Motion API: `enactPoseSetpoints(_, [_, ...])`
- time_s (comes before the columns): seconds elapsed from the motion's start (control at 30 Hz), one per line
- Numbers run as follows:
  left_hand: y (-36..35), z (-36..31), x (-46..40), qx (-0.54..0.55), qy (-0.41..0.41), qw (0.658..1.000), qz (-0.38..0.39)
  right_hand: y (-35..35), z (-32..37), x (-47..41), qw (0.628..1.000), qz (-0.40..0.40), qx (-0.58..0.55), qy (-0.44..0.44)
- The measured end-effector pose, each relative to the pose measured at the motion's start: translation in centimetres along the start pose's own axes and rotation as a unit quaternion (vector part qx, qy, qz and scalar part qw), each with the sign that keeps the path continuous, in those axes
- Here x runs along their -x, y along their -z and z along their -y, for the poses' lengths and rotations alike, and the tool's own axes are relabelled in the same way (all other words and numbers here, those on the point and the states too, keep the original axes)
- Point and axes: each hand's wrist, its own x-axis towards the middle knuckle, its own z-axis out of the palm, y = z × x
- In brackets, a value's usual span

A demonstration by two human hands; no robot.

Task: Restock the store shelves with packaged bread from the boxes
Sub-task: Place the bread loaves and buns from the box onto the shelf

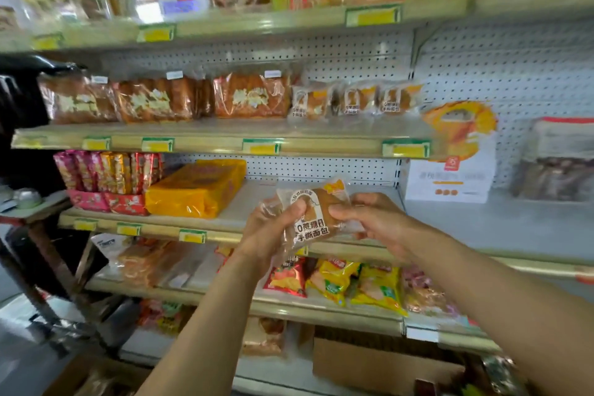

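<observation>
Head view shows a small bread packet [316,214] held up in front of the shelves, clear wrap with a white label and a brown loaf inside. The left hand [271,230] grips its left edge, thumb over the front, and the right hand [374,220] pinches its right edge, so both are grasping the one packet, which hangs in the air just before the third shelf [225,236]. On the shelf above [321,146] stand matching small packets [356,100] in a short row, upright with labels forward, beside larger wrapped loaves [252,95]; bare shelf lies to the right of that row. That gap looks like the likely home for this one. To place it well, I would lift it clear of the shelf lip, set it upright with the label facing out, touching the last packet in the row, and hold it by the edges so the soft loaf is not squashed. Lower down, a cardboard box [369,365] sits by the floor. An orange packet [196,188] lies on the third shelf.
</observation>
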Motion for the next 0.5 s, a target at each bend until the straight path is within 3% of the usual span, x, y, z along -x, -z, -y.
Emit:
enactPoseSetpoints(0.17, [-4.1, -4.5, -3.3, -0.046, -0.052, 0.998, 0.001, 5.5, 3.0, -0.9, 0.998, -0.032, -0.018, 0.049])
enactPoseSetpoints(0.5, [-5.1, -10.9, -14.1, 0.088, -0.066, 0.994, 0.025, 11.2, 8.8, -8.3, 0.987, -0.097, -0.070, 0.105])
